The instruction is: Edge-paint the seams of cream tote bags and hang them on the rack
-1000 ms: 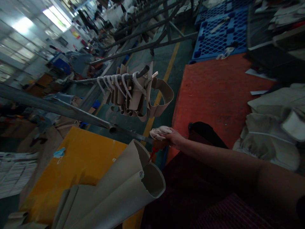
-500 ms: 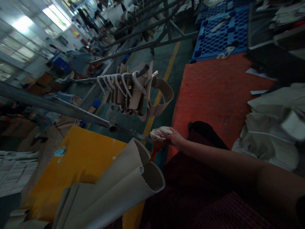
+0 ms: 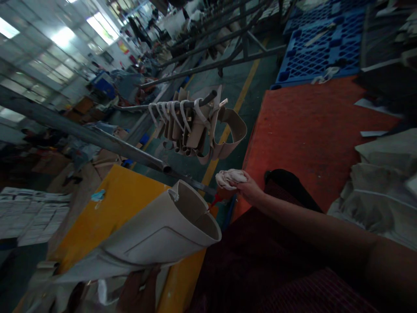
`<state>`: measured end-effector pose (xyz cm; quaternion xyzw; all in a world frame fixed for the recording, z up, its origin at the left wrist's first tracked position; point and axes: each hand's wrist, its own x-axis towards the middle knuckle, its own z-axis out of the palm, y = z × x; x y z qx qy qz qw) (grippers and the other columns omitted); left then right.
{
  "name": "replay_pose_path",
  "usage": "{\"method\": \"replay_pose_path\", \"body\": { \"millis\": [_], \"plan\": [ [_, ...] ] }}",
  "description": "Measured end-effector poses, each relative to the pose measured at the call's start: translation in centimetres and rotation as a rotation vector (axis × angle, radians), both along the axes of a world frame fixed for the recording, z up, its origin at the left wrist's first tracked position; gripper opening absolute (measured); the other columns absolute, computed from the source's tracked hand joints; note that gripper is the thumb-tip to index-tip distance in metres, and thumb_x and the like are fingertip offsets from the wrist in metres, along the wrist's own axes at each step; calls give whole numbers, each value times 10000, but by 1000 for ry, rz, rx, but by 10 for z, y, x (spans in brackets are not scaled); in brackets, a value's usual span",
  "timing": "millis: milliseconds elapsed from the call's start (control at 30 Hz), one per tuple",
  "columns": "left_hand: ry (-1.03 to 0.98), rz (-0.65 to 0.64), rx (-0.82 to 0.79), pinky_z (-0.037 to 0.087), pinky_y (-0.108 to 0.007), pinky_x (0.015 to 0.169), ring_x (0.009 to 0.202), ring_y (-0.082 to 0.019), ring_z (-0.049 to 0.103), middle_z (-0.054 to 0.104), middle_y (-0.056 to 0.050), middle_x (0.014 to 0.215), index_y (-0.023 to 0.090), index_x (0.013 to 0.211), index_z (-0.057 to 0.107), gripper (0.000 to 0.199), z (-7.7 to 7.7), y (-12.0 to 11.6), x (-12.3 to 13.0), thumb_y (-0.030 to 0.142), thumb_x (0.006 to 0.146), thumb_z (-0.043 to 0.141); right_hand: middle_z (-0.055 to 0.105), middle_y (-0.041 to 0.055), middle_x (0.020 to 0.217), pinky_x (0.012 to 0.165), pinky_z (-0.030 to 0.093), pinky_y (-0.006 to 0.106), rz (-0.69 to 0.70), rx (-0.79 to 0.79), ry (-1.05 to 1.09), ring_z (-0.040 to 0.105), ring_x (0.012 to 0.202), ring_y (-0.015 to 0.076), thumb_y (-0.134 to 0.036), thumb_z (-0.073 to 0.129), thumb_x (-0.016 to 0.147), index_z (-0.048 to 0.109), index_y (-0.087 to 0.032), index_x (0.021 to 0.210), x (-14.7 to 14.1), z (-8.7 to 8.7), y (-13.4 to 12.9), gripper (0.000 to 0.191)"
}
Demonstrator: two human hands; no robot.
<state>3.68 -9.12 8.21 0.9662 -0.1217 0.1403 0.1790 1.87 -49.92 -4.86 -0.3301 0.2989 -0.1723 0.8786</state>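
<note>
Beside the far edge of the yellow tabletop [image 3: 120, 204], our right hand [image 3: 250, 188] closes around a crumpled pale cloth [image 3: 230, 178]; the curled beige leather panel [image 3: 169, 226] has swung up above the tabletop, our left hand [image 3: 138, 293] dim beneath it, its grip unclear.

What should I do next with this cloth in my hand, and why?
Probably lower the bunched cloth in your right hand onto the open end of the beige bag piece. The cloth is already gripped, and that open end lies just beside your hand, much closer than the hanging bags.
</note>
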Motion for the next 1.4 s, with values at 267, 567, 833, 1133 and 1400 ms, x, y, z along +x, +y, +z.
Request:
{"method": "replay_pose_path", "body": {
  "millis": [267, 567, 833, 1133, 1400],
  "plan": [
    [-37, 13, -73, 511, -346, 738, 749, -226, 679, 711, 2, 749, 278, 758, 713, 217, -7, -7, 12, 456, 880, 740, 804, 35, 1059, 848, 665, 407, 48, 19, -49, 772, 1080, 334, -236, 1033, 389, 653, -308, 1009, 12, 11, 4, 731],
    [-74, -37, -108, 528, -350, 750, 768, -233, 706, 765, -12, 793, 263, 790, 750, 202, -16, 5, 18, 451, 855, 783, 805, 44, 1075, 879, 673, 432, 56, -2, -33, 772, 1109, 353, -242, 1064, 378, 662, -307, 1016, 13, 3, 2, 757],
    [-70, -27, -112, 541, -344, 763, 786, -232, 709, 752, -30, 800, 263, 779, 728, 194, -13, -2, 12, 426, 881, 759, 816, 48, 1105, 932, 682, 468, 62, 17, -69, 771, 1149, 355, -223, 1067, 415, 669, -323, 1020, 8, -2, 1, 731],
    [-71, 10, -118, 514, -319, 679, 731, -213, 705, 795, -5, 806, 255, 829, 806, 192, -18, 1, 13, 446, 832, 785, 808, 0, 1018, 871, 659, 366, 98, -51, -56, 784, 961, 257, -192, 1054, 347, 677, -285, 1040, 8, -12, -2, 794],
    [-219, -116, -71, 503, -330, 708, 711, -212, 690, 785, -19, 802, 255, 817, 770, 186, -28, -1, 3, 401, 932, 783, 809, -18, 946, 806, 641, 313, 137, -68, -25, 768, 876, 219, -174, 1053, 334, 703, -281, 987, -23, -13, 0, 748]
  ]
}}
